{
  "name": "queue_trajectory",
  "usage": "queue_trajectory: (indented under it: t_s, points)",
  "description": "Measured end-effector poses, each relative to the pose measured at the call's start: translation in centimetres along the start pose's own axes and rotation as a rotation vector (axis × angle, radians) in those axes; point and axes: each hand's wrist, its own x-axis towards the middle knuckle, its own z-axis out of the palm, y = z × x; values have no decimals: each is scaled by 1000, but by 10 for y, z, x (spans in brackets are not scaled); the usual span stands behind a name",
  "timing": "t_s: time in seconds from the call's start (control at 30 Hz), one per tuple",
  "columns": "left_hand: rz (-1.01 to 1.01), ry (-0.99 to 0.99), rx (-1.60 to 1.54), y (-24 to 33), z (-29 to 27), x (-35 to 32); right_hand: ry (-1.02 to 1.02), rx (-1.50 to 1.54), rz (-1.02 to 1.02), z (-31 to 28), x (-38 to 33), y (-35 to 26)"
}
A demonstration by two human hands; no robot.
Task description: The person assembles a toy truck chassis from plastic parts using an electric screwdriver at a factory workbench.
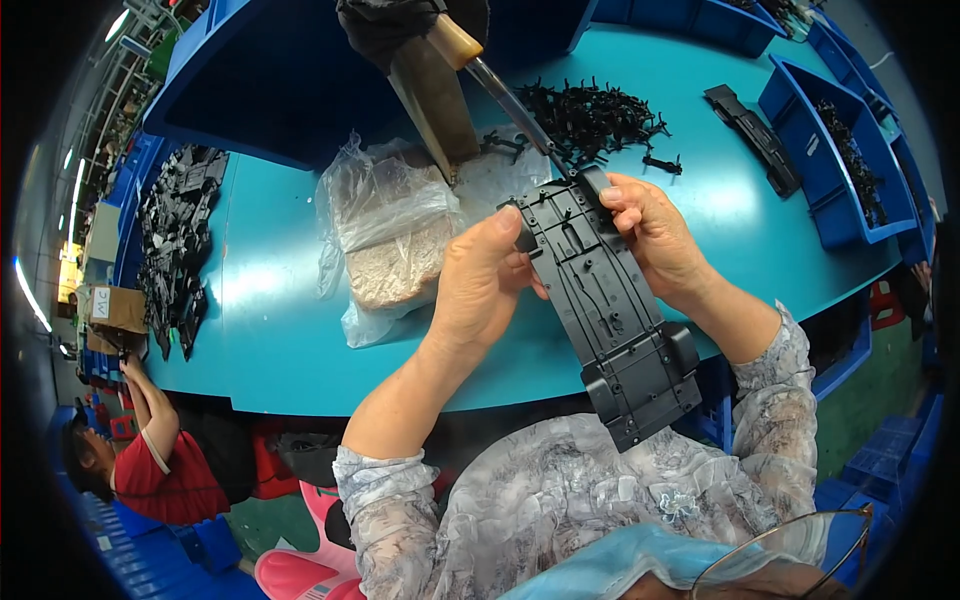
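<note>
A long black moulded plastic chassis (603,300) is held between my two hands, its far end tilted up over the table. My left hand (478,270) grips the far left edge, thumb on top. On the right edge near the far end, my right hand (655,238) closes with thumb above and fingers curled beneath. The metal rod of a tool with a yellowish handle (455,42) points down to the chassis's far end; I cannot tell whether it touches. That tool is fixed above the table by a dark wrapped mount beside a grey metal bracket (435,95).
A plastic-wrapped block (395,265) lies left of my hands. Small black parts (590,120) are heaped beyond. Another black chassis (755,140) lies right, by a blue bin (835,150). More black parts (180,240) fill the left side, where another person in red (165,470) sits.
</note>
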Motion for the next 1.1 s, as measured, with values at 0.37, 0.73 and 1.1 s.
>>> queue_trajectory:
  t_s: [0.37,0.73,1.1]
  points:
    - [-27,0,16,4,1,-2,-37,-28,12,-2,-1,-4]
    - [-53,52,70,18,9,-2,-70,-14,-2,-2,0,-5]
    - [-17,143,28,6,9,2,-95,-145,26,-12,8,-5]
